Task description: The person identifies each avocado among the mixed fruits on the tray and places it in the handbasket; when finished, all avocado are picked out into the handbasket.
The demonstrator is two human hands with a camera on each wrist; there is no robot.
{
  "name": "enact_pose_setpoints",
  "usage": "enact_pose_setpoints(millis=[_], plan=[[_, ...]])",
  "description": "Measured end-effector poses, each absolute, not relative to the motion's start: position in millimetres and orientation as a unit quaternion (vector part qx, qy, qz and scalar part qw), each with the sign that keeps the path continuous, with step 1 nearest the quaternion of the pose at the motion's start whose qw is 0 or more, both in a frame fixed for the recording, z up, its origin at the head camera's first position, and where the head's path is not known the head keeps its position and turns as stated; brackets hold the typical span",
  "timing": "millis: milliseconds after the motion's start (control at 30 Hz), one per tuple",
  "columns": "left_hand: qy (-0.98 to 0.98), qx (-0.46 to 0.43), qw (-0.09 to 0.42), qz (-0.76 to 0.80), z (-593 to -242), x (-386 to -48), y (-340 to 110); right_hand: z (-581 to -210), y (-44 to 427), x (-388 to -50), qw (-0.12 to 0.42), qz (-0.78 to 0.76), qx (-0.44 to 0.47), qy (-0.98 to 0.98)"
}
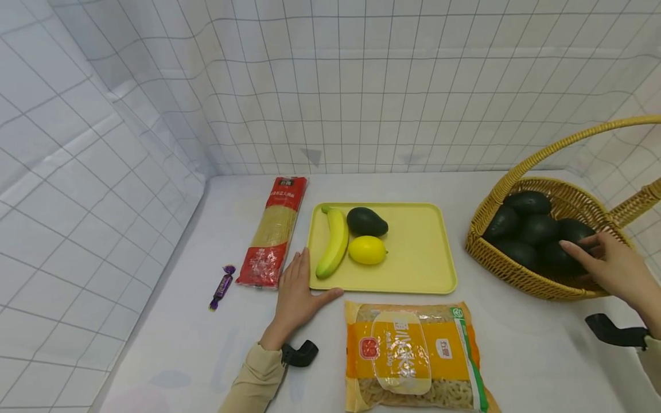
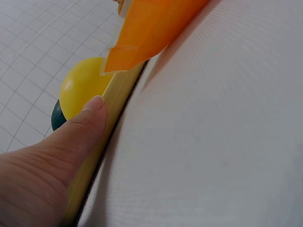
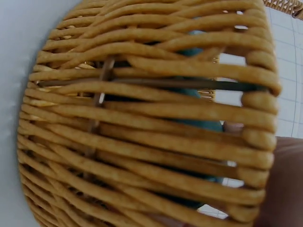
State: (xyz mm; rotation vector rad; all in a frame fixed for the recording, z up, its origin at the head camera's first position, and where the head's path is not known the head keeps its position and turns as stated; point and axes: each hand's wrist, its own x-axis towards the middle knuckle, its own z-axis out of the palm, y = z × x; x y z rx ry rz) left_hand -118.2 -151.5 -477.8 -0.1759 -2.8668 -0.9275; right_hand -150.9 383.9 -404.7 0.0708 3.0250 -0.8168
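My left hand [image 1: 296, 295] lies with straight fingers at the left front corner of a yellow tray [image 1: 413, 246]; its thumb [image 2: 90, 118] touches the front rim. On the tray are a banana [image 1: 334, 244], a dark green avocado [image 1: 366, 222] and a lemon [image 1: 367, 250]. At the right, my right hand [image 1: 611, 264] reaches into a wicker basket [image 1: 496, 252] of several avocados [image 1: 537, 229] and grips one avocado [image 1: 558, 261] near its front, thumb on top. Woven cane hides most of that hand in the right wrist view.
A red-ended noodle packet [image 1: 273, 229] lies left of the tray, with a purple-wrapped candy [image 1: 222, 288] beside it. An orange pasta bag [image 1: 413, 355] sits in front of the tray. The basket's tall handle [image 1: 563, 143] arches up at the right. Gridded curtains enclose the table.
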Motion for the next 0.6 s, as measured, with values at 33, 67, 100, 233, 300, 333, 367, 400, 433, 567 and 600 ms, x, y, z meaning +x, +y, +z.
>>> enact_pose_setpoints(millis=[33, 67, 100, 233, 300, 333, 367, 400, 433, 567, 600], plan=[[-0.948, -0.058, 0.062, -0.307, -477.5, -118.3, -151.9, -404.3, 383.8, -150.9, 0.011, -0.261, 0.025, 0.965], [-0.948, -0.058, 0.062, -0.306, -477.3, -118.3, -152.1, -403.6, 383.8, -151.2, 0.017, -0.257, 0.028, 0.966], [-0.948, -0.058, 0.062, -0.306, -477.2, -118.4, -152.4, -402.9, 384.0, -151.6, 0.022, -0.254, 0.029, 0.967], [-0.948, -0.058, 0.061, -0.308, -476.4, -118.6, -153.0, -400.3, 385.5, -153.4, 0.030, -0.227, 0.033, 0.973], [-0.947, -0.058, 0.061, -0.309, -476.1, -118.7, -153.1, -399.6, 386.7, -154.4, 0.034, -0.218, 0.028, 0.975], [-0.947, -0.058, 0.061, -0.310, -476.0, -118.8, -153.0, -399.5, 387.1, -154.9, 0.035, -0.212, 0.024, 0.976], [-0.947, -0.057, 0.060, -0.310, -475.9, -118.8, -153.0, -399.5, 387.4, -155.3, 0.037, -0.211, 0.019, 0.977], [-0.948, -0.057, 0.060, -0.308, -476.1, -119.0, -152.9, -399.5, 387.9, -155.8, 0.038, -0.208, 0.015, 0.977], [-0.948, -0.056, 0.060, -0.308, -476.1, -119.1, -152.7, -399.6, 388.4, -156.2, 0.039, -0.206, 0.012, 0.978], [-0.948, -0.054, 0.058, -0.308, -476.4, -118.9, -152.0, -400.5, 390.6, -156.7, 0.041, -0.199, 0.008, 0.979], [-0.948, -0.054, 0.058, -0.308, -476.8, -118.9, -151.7, -401.0, 391.3, -156.5, 0.041, -0.198, 0.007, 0.979]])
